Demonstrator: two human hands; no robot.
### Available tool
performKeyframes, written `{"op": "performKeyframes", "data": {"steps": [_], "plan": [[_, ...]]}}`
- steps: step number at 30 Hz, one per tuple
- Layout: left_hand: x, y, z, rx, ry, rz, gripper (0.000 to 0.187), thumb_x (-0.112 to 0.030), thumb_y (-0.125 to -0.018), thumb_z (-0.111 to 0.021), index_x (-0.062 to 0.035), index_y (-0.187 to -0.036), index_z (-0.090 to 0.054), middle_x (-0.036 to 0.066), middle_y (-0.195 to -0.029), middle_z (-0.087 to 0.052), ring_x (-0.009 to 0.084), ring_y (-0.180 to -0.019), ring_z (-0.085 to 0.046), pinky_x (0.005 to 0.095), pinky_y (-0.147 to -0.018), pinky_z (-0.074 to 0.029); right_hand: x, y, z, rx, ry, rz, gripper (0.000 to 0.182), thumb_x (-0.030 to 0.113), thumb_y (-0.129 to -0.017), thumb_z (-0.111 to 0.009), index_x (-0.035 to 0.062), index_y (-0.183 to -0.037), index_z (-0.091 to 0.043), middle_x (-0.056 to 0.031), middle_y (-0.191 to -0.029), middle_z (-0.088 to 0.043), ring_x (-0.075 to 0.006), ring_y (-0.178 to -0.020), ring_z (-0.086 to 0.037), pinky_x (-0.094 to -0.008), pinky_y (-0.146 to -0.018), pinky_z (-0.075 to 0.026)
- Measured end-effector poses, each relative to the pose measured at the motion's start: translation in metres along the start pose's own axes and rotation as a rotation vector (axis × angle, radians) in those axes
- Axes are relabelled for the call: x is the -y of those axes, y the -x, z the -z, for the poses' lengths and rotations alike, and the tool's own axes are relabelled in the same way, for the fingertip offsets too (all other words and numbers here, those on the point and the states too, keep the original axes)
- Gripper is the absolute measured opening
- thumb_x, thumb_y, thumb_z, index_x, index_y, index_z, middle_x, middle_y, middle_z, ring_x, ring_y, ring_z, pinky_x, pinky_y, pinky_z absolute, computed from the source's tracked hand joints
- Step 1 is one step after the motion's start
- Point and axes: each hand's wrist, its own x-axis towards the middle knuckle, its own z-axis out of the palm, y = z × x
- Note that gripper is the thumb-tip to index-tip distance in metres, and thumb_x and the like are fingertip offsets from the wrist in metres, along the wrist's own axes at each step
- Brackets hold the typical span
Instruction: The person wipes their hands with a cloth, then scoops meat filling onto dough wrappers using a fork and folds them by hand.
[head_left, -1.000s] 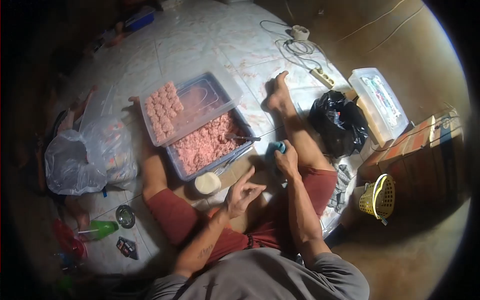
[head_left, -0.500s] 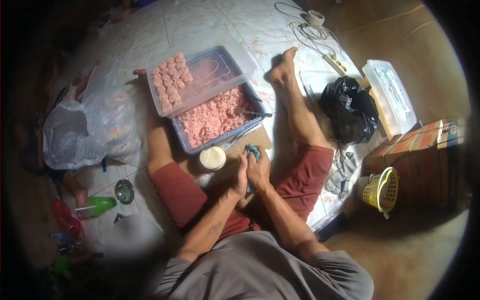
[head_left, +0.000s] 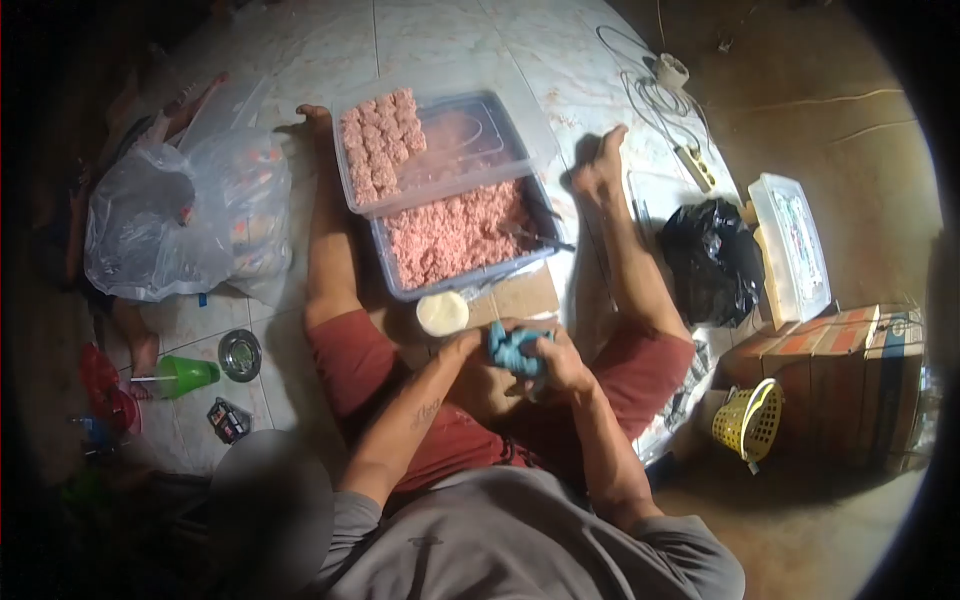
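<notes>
Between my two hands, close in front of my lap, a bunched teal cloth (head_left: 510, 346) is held. My right hand (head_left: 563, 362) has its fingers closed on the cloth's right side. My left hand (head_left: 466, 346) grips it from the left, its fingers mostly hidden behind the folds. Just beyond the left hand stands a round tub (head_left: 442, 314) of pale cream stuff. Farther out, a grey-blue bin (head_left: 470, 284) holds pink minced meat (head_left: 450, 235) with a dark-handled utensil (head_left: 540, 238) resting in it. Rows of meat lumps (head_left: 378, 145) lie on the clear lid (head_left: 450, 190) across the bin.
A piece of cardboard (head_left: 525, 293) lies before the bin. To the left are clear plastic bags (head_left: 160, 235), a green cup (head_left: 188, 377) and a metal ashtray (head_left: 240, 355). On the right are a black bag (head_left: 712, 260), a yellow basket (head_left: 745, 420), cartons (head_left: 830, 370) and a power strip (head_left: 694, 168).
My hands, pressed together around the cloth before, have moved apart, and more of the bunched cloth shows between them. The whole view has shifted, so the bin appears farther right.
</notes>
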Motion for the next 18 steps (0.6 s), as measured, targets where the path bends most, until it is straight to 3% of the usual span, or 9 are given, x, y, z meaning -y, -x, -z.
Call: {"op": "performKeyframes", "data": {"steps": [2, 4, 5, 7, 10, 11, 14, 15, 18], "plan": [[0.01, 0.001, 0.008, 0.006, -0.043, -0.048, 0.068, -0.035, -0.09, -0.076, -0.0034, -0.145, -0.05, 0.013, -0.14, -0.057, 0.0258, -0.141, -0.045, 0.0386, -0.119, -0.034, -0.006, 0.014, 0.008, -0.078, 0.126, 0.05, 0.029, 0.013, -0.082, -0.055, -0.0064, -0.099, -0.069, -0.0089, -0.082, -0.067, -0.0141, -0.064, -0.058, -0.0322, -0.047, -0.05], [0.026, 0.016, 0.007, -0.237, 0.174, -0.174, 0.049, -0.006, -0.092, -0.07, -0.002, -0.138, -0.055, 0.012, -0.131, -0.061, 0.0238, -0.129, -0.056, 0.0358, -0.11, -0.045, -0.006, 0.013, 0.036, -0.069, 0.147, 0.212, 0.028, 0.014, -0.085, -0.057, -0.0062, -0.099, -0.07, -0.0054, -0.087, -0.069, -0.0111, -0.075, -0.061, -0.0267, -0.072, -0.052], [0.011, 0.021, -0.004, -0.411, 0.325, 0.091, 0.04, 0.005, -0.096, -0.061, 0.0013, -0.135, -0.055, 0.011, -0.121, -0.065, 0.0199, -0.115, -0.064, 0.0313, -0.1, -0.051, -0.002, 0.008, 0.032, -0.224, 0.225, 0.301, 0.027, 0.014, -0.088, -0.058, -0.0063, -0.1, -0.07, -0.0056, -0.088, -0.07, -0.0114, -0.078, -0.062, -0.0267, -0.073, -0.052], [-0.013, 0.05, -0.002, -0.453, 0.277, 0.278, 0.026, -0.004, -0.099, -0.062, 0.0022, -0.125, -0.059, 0.009, -0.105, -0.069, 0.013, -0.098, -0.068, 0.0283, -0.086, -0.055, 0.012, -0.003, 0.03, -0.507, 0.479, 0.338, 0.031, 0.019, -0.094, -0.062, -0.0069, -0.109, -0.069, -0.0087, -0.093, -0.072, -0.0137, -0.083, -0.064, -0.0284, -0.077, -0.053], [-0.035, 0.096, 0.002, -0.484, 0.138, 0.408, 0.024, -0.012, -0.098, -0.068, 0.0004, -0.117, -0.062, 0.008, -0.092, -0.071, 0.0125, -0.082, -0.066, 0.029, -0.074, -0.054, 0.016, -0.008, 0.036, -0.506, 1.182, 0.152, 0.037, 0.018, -0.092, -0.068, -0.0043, -0.122, -0.065, -0.0252, -0.103, -0.072, -0.0346, -0.094, -0.071, -0.0412, -0.083, -0.054], [-0.037, 0.105, 0.005, -0.551, -0.08, 0.482, 0.026, -0.017, -0.096, -0.072, -0.0011, -0.114, -0.063, 0.006, -0.086, -0.073, 0.0138, -0.072, -0.064, 0.0299, -0.068, -0.053, 0.014, -0.022, 0.04, -0.479, 1.231, 0.416, 0.028, 0.015, -0.09, -0.068, -0.0017, -0.113, -0.068, -0.0273, -0.099, -0.07, -0.0417, -0.09, -0.069, -0.0456, -0.081, -0.053], [-0.037, 0.121, 0.002, -0.878, -0.146, 0.252, 0.02, -0.017, -0.094, -0.074, -0.0012, -0.104, -0.066, 0.007, -0.085, -0.072, 0.0127, -0.07, -0.063, 0.0299, -0.066, -0.052, 0.049, -0.043, 0.021, -0.54, 1.373, 0.713, 0.023, 0.022, -0.095, -0.069, 0.001, -0.087, -0.069, -0.0164, -0.075, -0.065, -0.0365, -0.068, -0.063, -0.042, -0.064, -0.049], [-0.042, 0.115, -0.005, -1.006, 0.016, 0.173, 0.015, -0.015, -0.093, -0.075, -0.0017, -0.096, -0.068, 0.008, -0.081, -0.07, 0.0124, -0.071, -0.064, 0.0308, -0.066, -0.053, 0.071, -0.048, 0.005, -0.546, 1.406, 0.719, 0.018, 0.02, -0.093, -0.069, 0.0027, -0.088, -0.067, -0.0184, -0.08, -0.065, -0.0375, -0.077, -0.064, -0.0467, -0.068, -0.047], [-0.038, 0.107, -0.011, -0.924, 0.086, 0.091, 0.017, -0.017, -0.094, -0.075, -0.0023, -0.092, -0.068, 0.009, -0.078, -0.068, 0.0122, -0.075, -0.064, 0.0306, -0.067, -0.052, 0.099, -0.082, -0.004, -0.798, 1.725, 0.775, 0.017, 0.023, -0.092, -0.067, 0.0066, -0.092, -0.062, -0.0181, -0.092, -0.063, -0.0382, -0.096, -0.063, -0.0516, -0.077, -0.045]]}}
